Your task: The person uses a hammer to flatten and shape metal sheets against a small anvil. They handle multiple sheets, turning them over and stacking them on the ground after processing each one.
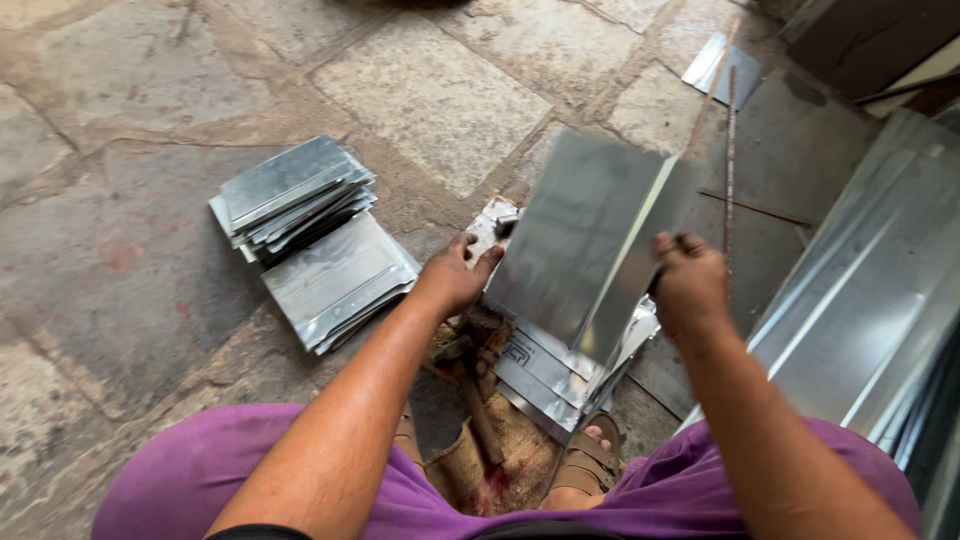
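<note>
Purple-clad knees frame the stone floor (120, 200). Large sheets (880, 300) lean at right; finished stack (300, 215) lies left. Both hands pinch the folded metal sheet (585, 235), tilted above the lower pile (560, 375): left hand (455, 278) at its near edge, right hand (690, 285) on the fold. Risk: bare fingers may be cut by sharp edges if it slips.

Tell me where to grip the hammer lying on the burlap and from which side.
Grip the hammer by its wooden handle, likely near the free end toward the person's lap. It lies flat on the burlap sacking, head pointing away under the left hand, so come from above and from the near side.
</note>
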